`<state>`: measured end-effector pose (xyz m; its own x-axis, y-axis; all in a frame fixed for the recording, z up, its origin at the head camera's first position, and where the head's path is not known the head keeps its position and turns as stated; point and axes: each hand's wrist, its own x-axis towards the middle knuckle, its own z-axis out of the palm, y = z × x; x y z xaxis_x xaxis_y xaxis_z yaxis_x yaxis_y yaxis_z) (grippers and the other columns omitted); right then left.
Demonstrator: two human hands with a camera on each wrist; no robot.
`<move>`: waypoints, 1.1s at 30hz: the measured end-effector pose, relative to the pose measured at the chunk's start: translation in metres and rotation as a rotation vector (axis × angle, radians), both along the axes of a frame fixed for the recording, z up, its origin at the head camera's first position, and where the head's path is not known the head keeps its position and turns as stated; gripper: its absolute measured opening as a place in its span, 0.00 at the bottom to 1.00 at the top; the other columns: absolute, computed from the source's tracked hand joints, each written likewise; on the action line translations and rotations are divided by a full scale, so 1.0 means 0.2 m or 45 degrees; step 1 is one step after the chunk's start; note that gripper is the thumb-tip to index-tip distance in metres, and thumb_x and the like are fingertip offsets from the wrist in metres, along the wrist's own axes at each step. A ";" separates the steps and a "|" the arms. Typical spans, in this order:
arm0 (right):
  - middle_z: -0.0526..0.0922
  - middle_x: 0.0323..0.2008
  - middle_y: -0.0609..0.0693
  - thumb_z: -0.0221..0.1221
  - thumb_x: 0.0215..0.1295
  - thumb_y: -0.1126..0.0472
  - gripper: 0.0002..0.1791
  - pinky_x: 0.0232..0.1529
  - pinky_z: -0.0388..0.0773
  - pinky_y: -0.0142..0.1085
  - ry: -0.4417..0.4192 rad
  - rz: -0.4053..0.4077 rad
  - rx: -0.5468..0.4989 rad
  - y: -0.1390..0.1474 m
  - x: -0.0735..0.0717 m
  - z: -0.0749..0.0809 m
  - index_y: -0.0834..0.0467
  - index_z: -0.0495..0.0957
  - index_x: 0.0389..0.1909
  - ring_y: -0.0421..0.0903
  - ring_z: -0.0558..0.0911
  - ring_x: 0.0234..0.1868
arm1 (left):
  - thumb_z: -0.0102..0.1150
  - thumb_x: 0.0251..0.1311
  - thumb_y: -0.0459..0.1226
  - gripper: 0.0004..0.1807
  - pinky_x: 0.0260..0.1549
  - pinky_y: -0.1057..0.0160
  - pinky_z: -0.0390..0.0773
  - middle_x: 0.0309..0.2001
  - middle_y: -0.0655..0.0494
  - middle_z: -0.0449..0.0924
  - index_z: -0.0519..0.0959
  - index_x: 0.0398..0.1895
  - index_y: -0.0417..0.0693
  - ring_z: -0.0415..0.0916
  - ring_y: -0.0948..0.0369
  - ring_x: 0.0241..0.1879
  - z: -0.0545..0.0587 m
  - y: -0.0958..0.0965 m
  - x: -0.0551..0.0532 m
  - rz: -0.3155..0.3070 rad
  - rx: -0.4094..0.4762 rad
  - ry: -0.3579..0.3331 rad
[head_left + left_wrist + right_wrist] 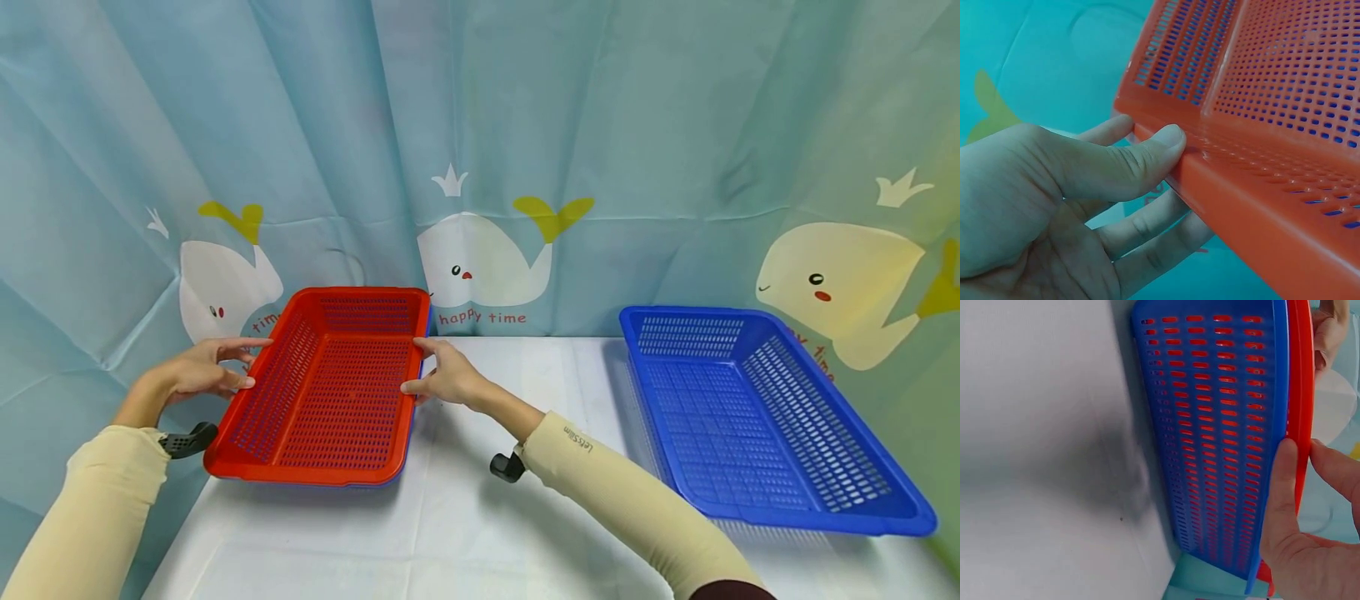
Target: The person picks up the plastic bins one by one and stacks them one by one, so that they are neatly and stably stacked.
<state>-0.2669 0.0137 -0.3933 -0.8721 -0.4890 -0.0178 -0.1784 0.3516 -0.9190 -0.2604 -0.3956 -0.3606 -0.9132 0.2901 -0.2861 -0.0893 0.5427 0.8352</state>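
A person's left hand (206,367) pinches the left rim of a red basket (348,400) at the left end of a white worktop (337,542); the right hand (453,375) grips its right rim. A pale sleeve (630,500) crosses toward a separate blue basket (735,433). Behind hangs a curtain (660,125) with 3 whales. The right-wrist view exposes slots in a 2nd blue tub (1280,375) around the red one, both rims between the right fingers.

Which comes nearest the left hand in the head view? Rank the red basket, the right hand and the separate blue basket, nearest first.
1. Red basket: touching the left hand, which is at its left rim.
2. Right hand: across, at the basket's right rim.
3. Separate blue basket: farthest, over on the right.
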 end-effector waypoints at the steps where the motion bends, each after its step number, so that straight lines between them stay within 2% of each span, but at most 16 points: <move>1: 0.71 0.60 0.58 0.73 0.60 0.66 0.49 0.56 0.81 0.39 0.014 0.002 0.017 0.00 0.00 0.01 0.63 0.58 0.79 0.50 0.89 0.29 | 0.66 0.64 0.28 0.44 0.40 0.49 0.88 0.61 0.31 0.64 0.54 0.80 0.37 0.82 0.49 0.42 0.00 0.00 0.00 -0.003 -0.010 0.004; 5: 0.72 0.61 0.62 0.73 0.60 0.67 0.49 0.48 0.85 0.34 0.066 0.025 0.088 -0.01 -0.01 0.03 0.64 0.58 0.78 0.52 0.90 0.29 | 0.67 0.64 0.29 0.44 0.40 0.48 0.88 0.61 0.31 0.65 0.55 0.80 0.37 0.82 0.48 0.43 0.01 0.02 -0.01 -0.016 -0.042 0.019; 10: 0.73 0.65 0.66 0.73 0.61 0.66 0.49 0.39 0.85 0.31 0.142 0.072 0.204 -0.01 0.00 0.06 0.64 0.56 0.79 0.47 0.88 0.23 | 0.65 0.65 0.28 0.43 0.39 0.48 0.88 0.59 0.30 0.65 0.55 0.80 0.36 0.82 0.48 0.43 0.04 0.04 0.00 -0.029 -0.076 0.026; 13: 0.72 0.65 0.67 0.73 0.62 0.64 0.48 0.42 0.85 0.33 0.190 0.091 0.272 -0.01 0.00 0.07 0.64 0.57 0.79 0.47 0.88 0.23 | 0.64 0.65 0.27 0.41 0.38 0.48 0.88 0.57 0.31 0.66 0.56 0.79 0.34 0.82 0.48 0.42 0.04 0.05 0.01 -0.035 -0.109 0.038; 14: 0.71 0.65 0.68 0.73 0.62 0.63 0.47 0.47 0.84 0.35 0.210 0.095 0.300 -0.01 0.00 0.07 0.64 0.58 0.78 0.48 0.88 0.25 | 0.64 0.66 0.28 0.41 0.37 0.48 0.88 0.57 0.31 0.67 0.56 0.79 0.34 0.83 0.48 0.42 0.04 0.05 0.01 -0.042 -0.125 0.049; 16: 0.70 0.66 0.67 0.73 0.63 0.61 0.46 0.55 0.81 0.38 0.279 0.098 0.369 0.00 0.00 0.07 0.63 0.59 0.78 0.49 0.89 0.38 | 0.66 0.66 0.30 0.42 0.37 0.49 0.89 0.56 0.32 0.69 0.56 0.79 0.34 0.83 0.49 0.42 0.04 0.06 0.02 -0.052 -0.160 0.072; 18: 0.69 0.68 0.67 0.72 0.64 0.57 0.46 0.62 0.77 0.43 0.356 0.092 0.436 0.00 0.01 0.07 0.62 0.59 0.78 0.54 0.84 0.54 | 0.66 0.67 0.34 0.45 0.36 0.49 0.88 0.56 0.32 0.69 0.52 0.80 0.35 0.83 0.49 0.42 0.03 0.06 0.02 -0.064 -0.196 0.108; 19: 0.69 0.68 0.67 0.72 0.64 0.56 0.46 0.64 0.76 0.46 0.391 0.084 0.462 0.01 0.02 0.06 0.61 0.59 0.78 0.55 0.80 0.60 | 0.66 0.68 0.36 0.46 0.36 0.49 0.88 0.56 0.32 0.70 0.49 0.81 0.36 0.83 0.49 0.41 0.02 0.06 0.03 -0.068 -0.210 0.128; 20: 0.68 0.69 0.66 0.71 0.65 0.54 0.46 0.63 0.76 0.47 0.419 0.070 0.479 0.01 0.02 0.06 0.60 0.59 0.79 0.56 0.77 0.61 | 0.66 0.68 0.37 0.48 0.35 0.49 0.88 0.56 0.31 0.70 0.47 0.82 0.38 0.82 0.50 0.41 0.02 0.05 0.03 -0.070 -0.226 0.152; 22: 0.68 0.69 0.66 0.71 0.66 0.52 0.47 0.57 0.80 0.48 0.444 0.042 0.479 0.03 0.04 0.06 0.59 0.58 0.79 0.56 0.78 0.58 | 0.66 0.69 0.40 0.51 0.35 0.49 0.88 0.57 0.31 0.69 0.42 0.83 0.41 0.82 0.50 0.41 0.01 0.05 0.03 -0.061 -0.239 0.186; 26: 0.67 0.69 0.65 0.70 0.67 0.50 0.47 0.43 0.81 0.42 0.449 -0.008 0.451 0.05 0.07 0.05 0.56 0.57 0.80 0.48 0.79 0.41 | 0.65 0.70 0.42 0.52 0.34 0.49 0.88 0.58 0.30 0.68 0.39 0.84 0.47 0.83 0.49 0.42 -0.01 0.06 0.05 -0.038 -0.232 0.241; 30: 0.67 0.68 0.64 0.69 0.67 0.49 0.47 0.42 0.80 0.39 0.466 -0.034 0.456 0.06 0.08 0.04 0.54 0.56 0.81 0.46 0.78 0.40 | 0.65 0.70 0.42 0.52 0.34 0.50 0.88 0.59 0.29 0.67 0.40 0.85 0.49 0.83 0.48 0.43 -0.03 0.06 0.06 -0.011 -0.209 0.259; 33: 0.68 0.68 0.64 0.69 0.66 0.49 0.48 0.43 0.80 0.40 0.475 -0.045 0.450 0.06 0.08 0.04 0.54 0.56 0.81 0.46 0.78 0.40 | 0.65 0.70 0.43 0.52 0.34 0.50 0.88 0.59 0.28 0.67 0.40 0.84 0.48 0.82 0.48 0.44 -0.04 0.06 0.07 -0.006 -0.207 0.271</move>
<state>-0.2515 0.0254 -0.3858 -0.8666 -0.4794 0.1386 -0.4537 0.6411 -0.6190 -0.2472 -0.3841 -0.3678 -0.9566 0.2604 -0.1308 0.0821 0.6714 0.7365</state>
